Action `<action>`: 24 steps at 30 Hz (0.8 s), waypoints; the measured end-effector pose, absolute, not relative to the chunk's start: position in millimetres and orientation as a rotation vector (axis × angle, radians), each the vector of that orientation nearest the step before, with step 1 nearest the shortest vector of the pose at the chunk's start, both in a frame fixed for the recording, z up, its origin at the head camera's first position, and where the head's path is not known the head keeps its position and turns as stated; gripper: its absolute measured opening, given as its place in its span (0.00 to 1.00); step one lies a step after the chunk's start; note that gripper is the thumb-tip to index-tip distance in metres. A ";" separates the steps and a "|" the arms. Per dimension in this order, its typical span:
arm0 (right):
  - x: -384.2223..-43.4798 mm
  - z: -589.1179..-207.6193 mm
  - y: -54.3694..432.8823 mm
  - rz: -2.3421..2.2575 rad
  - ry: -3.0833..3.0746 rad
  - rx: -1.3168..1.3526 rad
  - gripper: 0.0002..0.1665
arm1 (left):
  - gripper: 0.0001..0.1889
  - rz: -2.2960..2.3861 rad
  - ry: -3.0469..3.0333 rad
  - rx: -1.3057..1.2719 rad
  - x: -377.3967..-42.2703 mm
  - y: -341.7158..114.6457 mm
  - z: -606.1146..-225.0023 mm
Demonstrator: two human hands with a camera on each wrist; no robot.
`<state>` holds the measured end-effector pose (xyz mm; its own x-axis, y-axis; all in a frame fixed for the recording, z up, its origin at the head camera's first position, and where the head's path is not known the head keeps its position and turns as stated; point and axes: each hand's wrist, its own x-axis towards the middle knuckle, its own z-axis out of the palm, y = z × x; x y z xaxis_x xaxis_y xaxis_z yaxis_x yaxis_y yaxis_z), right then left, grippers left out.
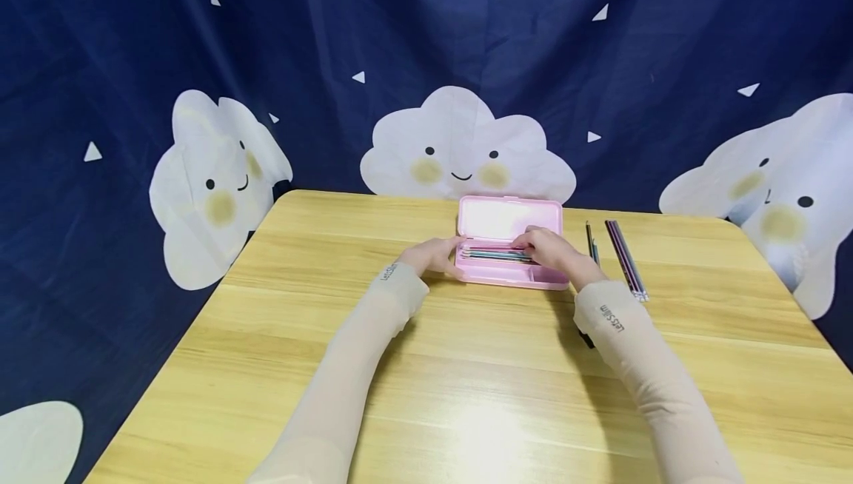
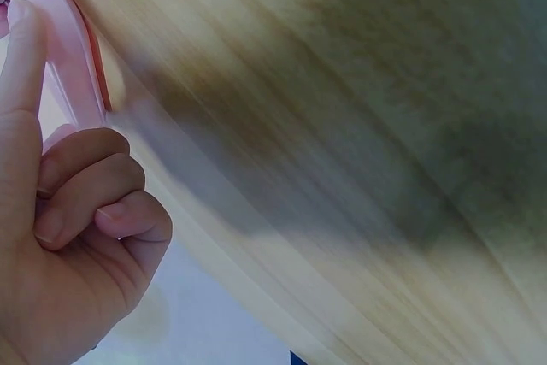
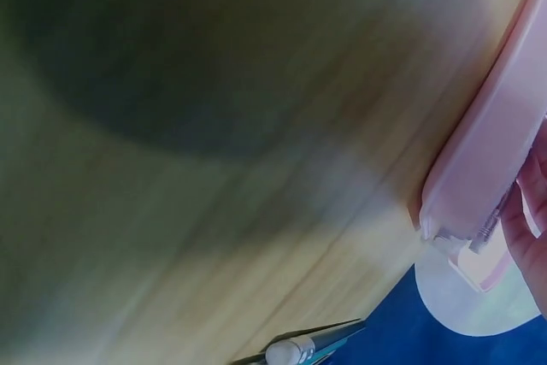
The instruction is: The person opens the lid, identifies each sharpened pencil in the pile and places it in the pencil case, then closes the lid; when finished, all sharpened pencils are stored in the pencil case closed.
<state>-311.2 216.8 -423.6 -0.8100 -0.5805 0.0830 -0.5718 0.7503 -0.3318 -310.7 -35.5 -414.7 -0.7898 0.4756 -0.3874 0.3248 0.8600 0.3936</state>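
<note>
A pink pencil case (image 1: pixel 496 281) lies on the table with its lid (image 1: pixel 509 219) tilted back. Several pencils (image 1: pixel 493 254) lie lengthwise in its rear compartment. My left hand (image 1: pixel 435 254) grips the case's left end, the thumb at the front corner; in the left wrist view the other fingers (image 2: pixel 102 177) are curled beside the wall. Over the right part of the case, my right hand (image 1: pixel 548 247) pinches pencils at their right ends with bent fingers. In the right wrist view those fingertips (image 3: pixel 518 221) are at the case's edge and partly out of frame.
On the wooden table (image 1: pixel 466 380), right of the case, lie a few dark and teal pencils (image 1: pixel 592 241) and a row of purple and grey pencils (image 1: pixel 627 260). A navy curtain (image 1: pixel 320 40) with white clouds hangs behind the table's back edge.
</note>
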 end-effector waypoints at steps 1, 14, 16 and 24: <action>-311.1 -423.6 217.1 -0.544 2.917 -0.953 0.16 | 0.51 0.424 2.550 0.588 -310.4 -35.0 -414.4; -304.2 -423.4 229.8 -0.607 2.937 -0.965 0.13 | 0.54 0.470 2.508 0.563 -319.5 -33.7 -423.0; -303.1 -422.8 234.2 -0.614 2.947 -0.983 0.11 | 0.54 0.477 2.506 0.559 -320.9 -33.9 -424.0; -297.6 -417.5 251.3 -0.650 2.979 -0.914 0.10 | 0.50 0.459 2.538 0.575 -312.1 -36.2 -416.8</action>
<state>-297.6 251.3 -417.5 -0.8344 -0.5287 0.1558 -0.5455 0.7518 -0.3703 -312.1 -36.2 -416.8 -0.7891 0.4755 -0.3889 0.3090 0.8544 0.4177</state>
